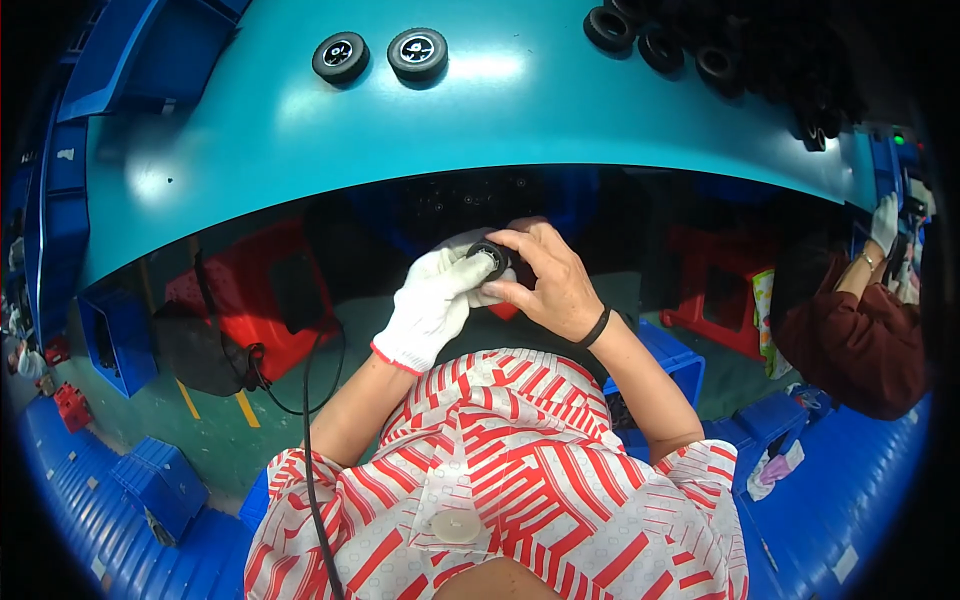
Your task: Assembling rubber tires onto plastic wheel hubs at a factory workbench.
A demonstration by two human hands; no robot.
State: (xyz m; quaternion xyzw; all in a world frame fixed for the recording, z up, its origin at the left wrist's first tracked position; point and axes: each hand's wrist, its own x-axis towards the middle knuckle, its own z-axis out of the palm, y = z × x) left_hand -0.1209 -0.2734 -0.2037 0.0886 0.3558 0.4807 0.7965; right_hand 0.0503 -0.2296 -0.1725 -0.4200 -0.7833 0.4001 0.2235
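Hands, white-gloved left (432,295), bare right (553,285), grip a black rubber wheel (490,260); on the teal table (300,140), two silver-hubbed wheels (418,55) seem done, black tyres (661,48) pending.

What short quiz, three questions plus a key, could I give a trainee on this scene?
1. True or false: the left hand and right hand hold a wheel between them.
2. Which hand wears a white glove?
3. The pile of tyres lies on which part of the table: (A) left, (B) right, (C) middle?

Key: 1. True. 2. The left. 3. B.
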